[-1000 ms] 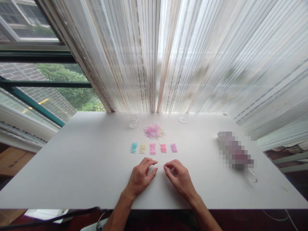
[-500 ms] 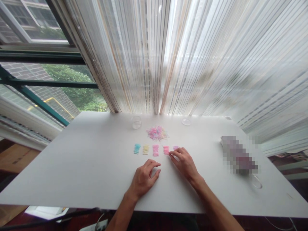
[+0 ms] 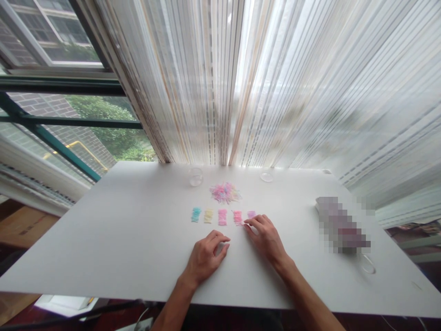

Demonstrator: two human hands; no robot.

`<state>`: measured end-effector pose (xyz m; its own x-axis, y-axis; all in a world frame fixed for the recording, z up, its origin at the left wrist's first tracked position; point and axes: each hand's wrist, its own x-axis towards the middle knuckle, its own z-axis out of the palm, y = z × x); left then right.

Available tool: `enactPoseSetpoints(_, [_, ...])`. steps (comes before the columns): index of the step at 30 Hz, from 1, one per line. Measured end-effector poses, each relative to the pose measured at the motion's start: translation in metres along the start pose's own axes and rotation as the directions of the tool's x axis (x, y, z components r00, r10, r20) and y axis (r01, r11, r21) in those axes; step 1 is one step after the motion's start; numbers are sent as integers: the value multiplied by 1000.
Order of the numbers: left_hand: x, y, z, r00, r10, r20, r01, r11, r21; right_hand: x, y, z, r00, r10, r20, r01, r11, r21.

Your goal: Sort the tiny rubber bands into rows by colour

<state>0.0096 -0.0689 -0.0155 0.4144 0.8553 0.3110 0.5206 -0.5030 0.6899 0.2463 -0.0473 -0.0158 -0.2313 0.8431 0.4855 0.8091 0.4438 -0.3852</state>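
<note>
My right hand (image 3: pixel 264 235) has its thumb and forefinger pinched at the lower right corner of a coral-pink group of strips (image 3: pixel 237 217). A thin pink strip (image 3: pixel 240 224) shows at those fingertips. Partly behind the hand lies a lilac group (image 3: pixel 251 214). My left hand (image 3: pixel 208 255) rests on the table with thumb and forefinger apart, holding nothing. In the same row lie a teal group (image 3: pixel 196 214), a pale yellow group (image 3: pixel 208 216) and a pink group (image 3: pixel 222 217). Beyond them is a loose mixed pile of pastel strips (image 3: pixel 225 192).
A clear round container (image 3: pixel 196 177) stands at the back of the white table (image 3: pixel 131 239), with a clear lid (image 3: pixel 266 177) to its right. On the right side lies a blurred-out purplish object (image 3: pixel 341 225) with a loop. A string curtain (image 3: pixel 220 82) hangs behind the table.
My right hand has drawn slightly down and to the right from the coral-pink group, and a strip now shows at its lower edge. My left hand has barely moved.
</note>
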Motion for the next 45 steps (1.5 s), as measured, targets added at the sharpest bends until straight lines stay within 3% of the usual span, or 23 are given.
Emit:
enactPoseSetpoints(11, [-2,0,2,1000,-25,4,25,1000,16,-3,-12,11,997,-20,74,20,1000,-6])
enactPoseSetpoints(21, [6,3,-11,995,-99,-17,96,986,-134,-6,-5,7,1000,-9,19,10,999,-38])
enactPoseSetpoints(37, [3,-7,-20,991,-121,-63,112,985,-131,-5,-4,15,998,55,-9,-55,998,-34])
enactPoseSetpoints(41, [14,-2,-26,986,-85,-141,68,990,-125,-5,-6,14,997,72,-25,-73,997,-3])
enactPoseSetpoints(45, [50,6,-36,965,-76,-251,64,996,-59,5,0,2,993,103,-49,-100,993,63])
